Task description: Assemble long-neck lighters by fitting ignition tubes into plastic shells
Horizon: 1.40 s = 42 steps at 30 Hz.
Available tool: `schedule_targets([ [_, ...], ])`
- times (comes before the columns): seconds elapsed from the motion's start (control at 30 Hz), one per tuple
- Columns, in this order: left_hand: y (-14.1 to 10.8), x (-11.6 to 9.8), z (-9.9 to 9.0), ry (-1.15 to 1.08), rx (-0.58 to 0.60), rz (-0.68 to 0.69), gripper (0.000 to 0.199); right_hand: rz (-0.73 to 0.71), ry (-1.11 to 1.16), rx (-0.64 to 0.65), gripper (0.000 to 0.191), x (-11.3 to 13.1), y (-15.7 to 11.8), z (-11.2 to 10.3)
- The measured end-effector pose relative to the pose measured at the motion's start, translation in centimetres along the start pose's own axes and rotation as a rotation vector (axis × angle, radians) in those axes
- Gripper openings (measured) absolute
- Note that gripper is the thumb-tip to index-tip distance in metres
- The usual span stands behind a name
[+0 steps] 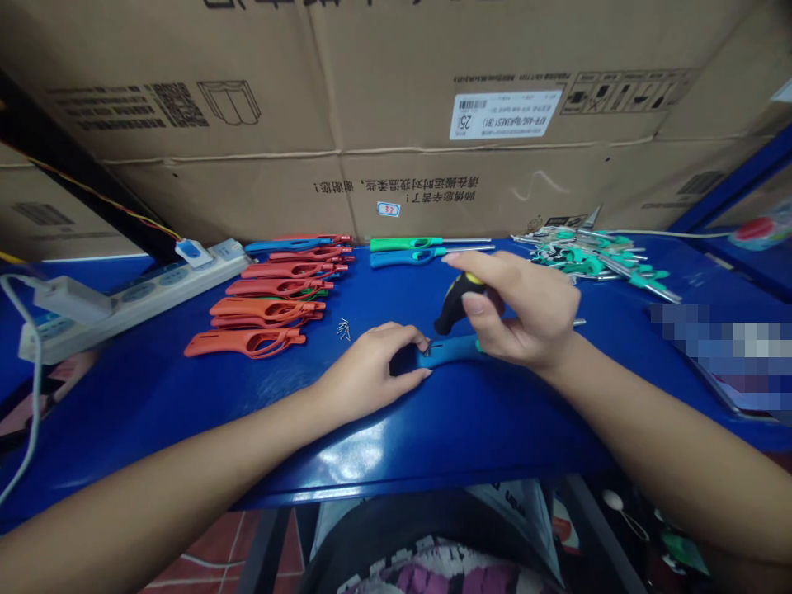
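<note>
A blue lighter body (454, 351) lies on the blue table in front of me. My left hand (377, 367) pinches its left end between thumb and fingers. In my right hand (520, 309) is a black screwdriver handle with yellow parts (461, 301), held tilted above the lighter body; its tip is hard to make out. Several small screws (344, 330) lie just beyond my left hand. Orange and red lighter shells (247, 342) are lined up at the left. A green lighter (396, 244) and a blue-and-teal lighter (402, 258) lie farther back.
A pile of teal parts with metal rods (594, 256) sits at the back right. At the left is a white power strip (136, 301) with plugs and cables. A large cardboard sheet (396, 107) stands behind the blue table (371, 454). Something pixelated lies at the right edge.
</note>
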<state>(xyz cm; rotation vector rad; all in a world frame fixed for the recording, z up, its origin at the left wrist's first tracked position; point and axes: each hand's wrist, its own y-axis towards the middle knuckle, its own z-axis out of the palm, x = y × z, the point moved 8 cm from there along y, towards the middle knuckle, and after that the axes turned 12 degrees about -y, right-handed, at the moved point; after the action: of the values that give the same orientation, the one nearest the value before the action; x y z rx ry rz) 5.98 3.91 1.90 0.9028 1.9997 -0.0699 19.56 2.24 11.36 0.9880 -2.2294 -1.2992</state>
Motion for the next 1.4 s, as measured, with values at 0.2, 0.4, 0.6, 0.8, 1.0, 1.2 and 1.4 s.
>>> schedule_targets([
  [0.2,0.0,0.2,0.0,0.027,-0.006,0.004,0.018,0.125,0.207,0.058,0.031,-0.5,0.0,1.0],
  [0.4,0.0,0.2,0.1,0.021,0.006,0.000,0.018,0.055,0.140,0.035,0.031,-0.2,0.1,0.7],
  [0.6,0.0,0.0,0.0,0.028,-0.004,0.014,0.019,0.103,0.213,0.028,0.032,-0.9,0.2,0.6],
  [0.8,0.0,0.1,0.1,0.033,0.002,0.000,0.019,0.197,0.468,0.216,0.041,-1.0,0.0,2.2],
  [1.0,0.0,0.1,0.1,0.027,0.002,0.014,0.019,0.186,0.294,0.064,0.033,-1.2,-0.1,1.3],
  [1.2,0.0,0.0,0.1,0.035,0.011,0.000,0.019,0.250,0.396,0.110,0.031,-1.3,-0.3,2.1],
  [1.4,0.0,-0.1,0.0,0.044,0.003,0.005,0.019,0.180,0.382,0.155,0.031,-0.4,-0.1,2.1],
])
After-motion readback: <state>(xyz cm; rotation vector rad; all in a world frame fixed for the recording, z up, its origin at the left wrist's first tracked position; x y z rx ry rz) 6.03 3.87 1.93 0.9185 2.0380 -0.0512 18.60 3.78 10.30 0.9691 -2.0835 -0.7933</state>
